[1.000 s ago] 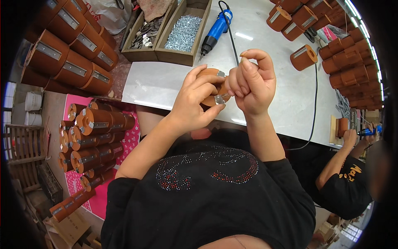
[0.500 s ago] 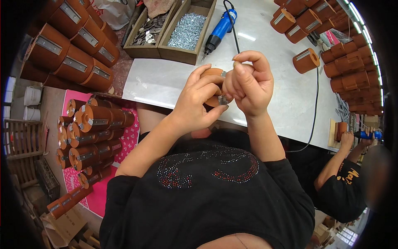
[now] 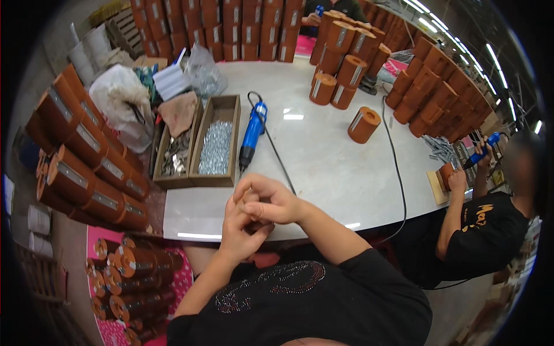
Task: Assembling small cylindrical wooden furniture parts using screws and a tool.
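My left hand (image 3: pixel 238 234) is at the near table edge, its fingers curled and partly covered by my other hand. Across it lies my right hand (image 3: pixel 271 202), with thumb and fingers bent together in a pinch over the left fingertips. Whatever is between the hands is hidden. Just beyond them a blue electric screwdriver (image 3: pixel 253 134) lies on the table, its bit pointing toward my hands. To its left stands a wooden box of silver screws (image 3: pixel 214 149), beside another wooden box holding thin metal pieces (image 3: pixel 178 155) and a pinkish cloth (image 3: pixel 178 112).
A lone reddish-brown cylinder with a metal strip (image 3: pixel 363 125) stands on the white table (image 3: pixel 323 173). Stacks of such cylinders rise at left (image 3: pixel 101 155), back and right. A black cable (image 3: pixel 398 173) crosses the table. At right a co-worker (image 3: pixel 485 230) uses another blue screwdriver.
The view has tilted up, showing more of the far table. The cylinder seen in my left hand is out of sight now. My right hand has come down over the left.
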Tool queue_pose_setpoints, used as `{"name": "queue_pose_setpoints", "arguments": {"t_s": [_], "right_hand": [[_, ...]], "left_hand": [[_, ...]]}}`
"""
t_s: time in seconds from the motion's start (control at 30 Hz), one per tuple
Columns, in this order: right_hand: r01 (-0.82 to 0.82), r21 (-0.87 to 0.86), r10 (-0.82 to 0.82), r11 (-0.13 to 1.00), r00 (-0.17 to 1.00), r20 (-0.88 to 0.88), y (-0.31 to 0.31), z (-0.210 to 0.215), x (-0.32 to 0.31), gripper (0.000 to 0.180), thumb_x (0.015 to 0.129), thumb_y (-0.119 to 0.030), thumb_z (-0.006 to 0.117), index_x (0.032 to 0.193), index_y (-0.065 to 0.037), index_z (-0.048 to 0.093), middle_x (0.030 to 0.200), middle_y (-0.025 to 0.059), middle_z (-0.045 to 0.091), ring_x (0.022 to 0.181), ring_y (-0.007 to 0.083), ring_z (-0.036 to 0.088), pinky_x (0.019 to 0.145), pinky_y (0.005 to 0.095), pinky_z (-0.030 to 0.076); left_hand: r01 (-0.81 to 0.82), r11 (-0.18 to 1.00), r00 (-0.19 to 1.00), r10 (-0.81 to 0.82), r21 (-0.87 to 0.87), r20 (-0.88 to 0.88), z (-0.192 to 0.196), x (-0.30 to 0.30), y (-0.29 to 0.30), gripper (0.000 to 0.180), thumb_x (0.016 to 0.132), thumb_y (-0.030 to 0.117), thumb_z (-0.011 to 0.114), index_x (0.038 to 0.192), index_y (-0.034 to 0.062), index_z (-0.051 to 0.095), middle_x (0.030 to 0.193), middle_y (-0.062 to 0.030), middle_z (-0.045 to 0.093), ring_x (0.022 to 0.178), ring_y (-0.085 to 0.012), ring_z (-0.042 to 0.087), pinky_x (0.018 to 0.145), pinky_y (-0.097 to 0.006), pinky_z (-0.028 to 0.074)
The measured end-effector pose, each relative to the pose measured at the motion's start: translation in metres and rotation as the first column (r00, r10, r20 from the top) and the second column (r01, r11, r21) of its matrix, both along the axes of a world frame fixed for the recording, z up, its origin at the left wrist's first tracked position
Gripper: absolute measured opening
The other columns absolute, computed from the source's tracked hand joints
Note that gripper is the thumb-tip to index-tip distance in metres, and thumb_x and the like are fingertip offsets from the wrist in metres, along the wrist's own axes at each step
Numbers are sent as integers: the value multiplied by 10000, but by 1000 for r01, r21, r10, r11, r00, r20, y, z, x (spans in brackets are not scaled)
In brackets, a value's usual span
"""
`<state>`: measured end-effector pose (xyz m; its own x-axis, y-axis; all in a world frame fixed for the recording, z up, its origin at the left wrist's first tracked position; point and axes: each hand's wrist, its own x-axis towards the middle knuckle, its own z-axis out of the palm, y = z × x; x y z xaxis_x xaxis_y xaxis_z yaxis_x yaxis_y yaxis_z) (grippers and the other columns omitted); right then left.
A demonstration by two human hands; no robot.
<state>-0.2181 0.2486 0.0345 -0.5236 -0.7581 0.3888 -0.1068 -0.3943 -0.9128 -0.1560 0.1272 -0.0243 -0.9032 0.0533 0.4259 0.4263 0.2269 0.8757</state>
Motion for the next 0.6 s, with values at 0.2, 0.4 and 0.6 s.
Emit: {"name": "queue_pose_setpoints", "arguments": {"t_s": [0.2,0.4,0.6], "right_hand": [[520,292,-360,802,813,-458,1,20,17,288,787,-135,571,1015,-11,447,647,35,538,592,115,526,572,245,439],[664,141,-586,735,725,-361,-12,9,32,235,785,-137,586,953,-11,480,665,58,570,600,104,546,545,221,428],[618,129,-605,775,786,-126,-21,1,26,158,810,-149,557,847,-10,492,583,11,513,558,41,455,511,188,370]], "left_hand": [[5,999,1000,-5,-40,-10,2,2,-4,278,568,76,704,827,40,612,999,-110,570,1100,-341,396,940,-438,277],[-12,981,986,-21,-194,-167,6,2,-5,298,594,60,671,877,5,596,1022,-145,556,1038,-318,454,908,-407,306],[-5,999,996,2,-33,-93,12,1,-1,313,593,64,645,894,12,578,997,-123,559,998,-303,458,860,-383,340]]}}
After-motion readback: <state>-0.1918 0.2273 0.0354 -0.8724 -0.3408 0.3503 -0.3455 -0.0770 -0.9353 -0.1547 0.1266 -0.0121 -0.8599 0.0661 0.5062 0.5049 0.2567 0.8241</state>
